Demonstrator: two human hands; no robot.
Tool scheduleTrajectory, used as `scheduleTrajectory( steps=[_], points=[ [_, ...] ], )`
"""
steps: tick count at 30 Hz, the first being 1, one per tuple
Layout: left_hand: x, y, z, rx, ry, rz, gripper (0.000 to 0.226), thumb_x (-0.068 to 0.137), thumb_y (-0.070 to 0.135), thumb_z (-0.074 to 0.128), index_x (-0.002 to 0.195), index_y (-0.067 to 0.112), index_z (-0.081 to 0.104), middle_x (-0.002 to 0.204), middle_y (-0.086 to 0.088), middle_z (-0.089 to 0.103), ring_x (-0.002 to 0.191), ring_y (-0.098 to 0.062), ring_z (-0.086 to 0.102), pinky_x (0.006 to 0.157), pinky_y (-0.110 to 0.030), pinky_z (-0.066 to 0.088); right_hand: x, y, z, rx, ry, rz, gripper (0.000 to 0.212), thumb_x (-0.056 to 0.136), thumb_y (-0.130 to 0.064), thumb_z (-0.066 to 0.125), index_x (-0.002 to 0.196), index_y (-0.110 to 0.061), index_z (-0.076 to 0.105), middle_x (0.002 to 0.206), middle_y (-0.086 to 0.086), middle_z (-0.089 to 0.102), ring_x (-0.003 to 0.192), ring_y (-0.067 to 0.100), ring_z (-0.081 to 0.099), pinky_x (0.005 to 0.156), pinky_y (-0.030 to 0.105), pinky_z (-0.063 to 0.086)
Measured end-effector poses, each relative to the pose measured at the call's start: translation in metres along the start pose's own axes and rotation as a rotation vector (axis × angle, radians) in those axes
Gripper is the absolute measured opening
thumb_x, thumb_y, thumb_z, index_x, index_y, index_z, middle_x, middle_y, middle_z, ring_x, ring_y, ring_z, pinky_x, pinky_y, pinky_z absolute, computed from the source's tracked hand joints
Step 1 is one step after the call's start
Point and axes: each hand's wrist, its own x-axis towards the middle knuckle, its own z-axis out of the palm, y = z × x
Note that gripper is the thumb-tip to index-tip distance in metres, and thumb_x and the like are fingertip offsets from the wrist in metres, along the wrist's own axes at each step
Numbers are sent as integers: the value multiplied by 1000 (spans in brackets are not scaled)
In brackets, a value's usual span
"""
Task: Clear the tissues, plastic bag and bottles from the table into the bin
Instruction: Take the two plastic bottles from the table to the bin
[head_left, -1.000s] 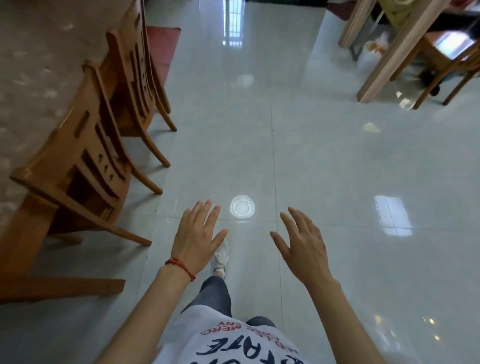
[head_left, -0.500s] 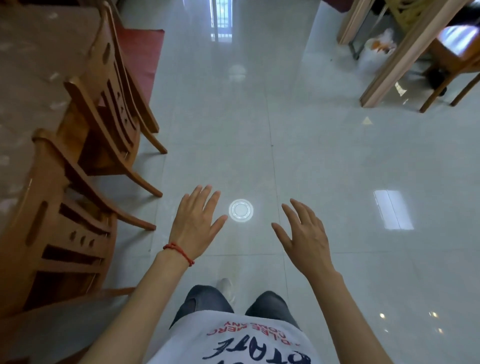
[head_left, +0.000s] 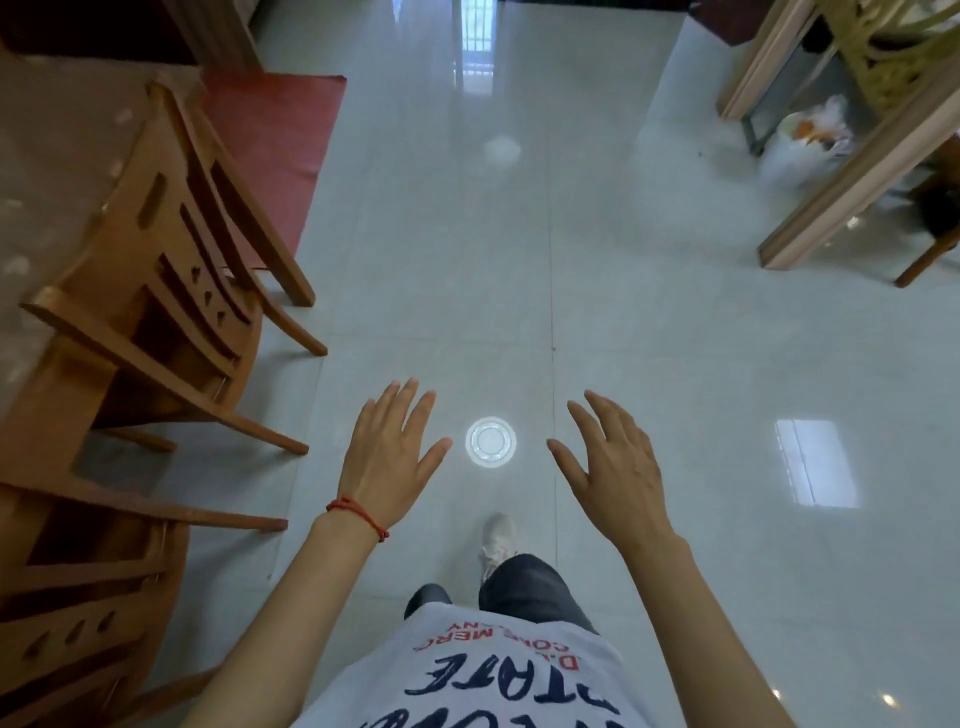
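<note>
My left hand (head_left: 389, 457), with a red string at the wrist, is held out palm down over the glossy tiled floor, fingers spread and holding nothing. My right hand (head_left: 615, 462) hovers beside it, also spread and holding nothing. At the far right, under a wooden frame, sits a bin (head_left: 802, 143) lined with a white plastic bag and holding rubbish. The marble table (head_left: 47, 171) shows at the left edge. No tissues or bottles are in view.
Two wooden chairs (head_left: 156, 291) stand along the left by the table, a third (head_left: 78, 597) nearer me. A red mat (head_left: 270, 145) lies behind them. A wooden frame post (head_left: 852, 171) and chair leg stand at the right. My shoe (head_left: 497, 540) steps forward.
I have walked forward: the chairs slid back and closer on the left, and the bin at the far right has grown nearer. Both hands stay spread and empty.
</note>
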Motion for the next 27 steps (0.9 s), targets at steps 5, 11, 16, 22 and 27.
scheduleTrajectory(
  steps=[5,11,16,22,27],
  points=[
    [77,12,-13,10,31,-17,75,92,56,10,126,3,51,130,-23,53,121,-40,49,97,-53,38,79,29,-13,32,-38,-25,61,89,-52,30,128,-11,52,137,13,50,125,32,47,98,46,40],
    [169,13,-21,5,34,-29,63,87,47,30,126,2,50,132,-22,51,122,-40,48,99,-52,35,168,52,-18,17,-6,-34,56,89,-49,35,122,-8,56,131,15,55,119,34,52,92,46,45],
    [252,-7,-27,-13,55,-31,63,87,47,30,128,3,49,134,-22,49,125,-40,45,100,-53,34,255,58,-10,-2,-11,-38,57,88,-49,36,121,-8,57,130,15,56,118,35,53,91,46,46],
    [363,-40,-50,-10,26,-27,75,92,56,10,127,4,50,133,-21,51,122,-39,48,99,-51,35,374,52,-7,1,-36,-27,60,87,-52,33,122,-8,57,131,15,55,119,35,53,92,47,45],
    [447,-60,-77,6,43,2,73,94,53,10,124,2,52,128,-22,54,117,-40,52,95,-54,39,464,44,-14,22,13,-24,59,87,-51,34,121,-8,57,130,16,56,119,35,53,91,47,45]
  ],
)
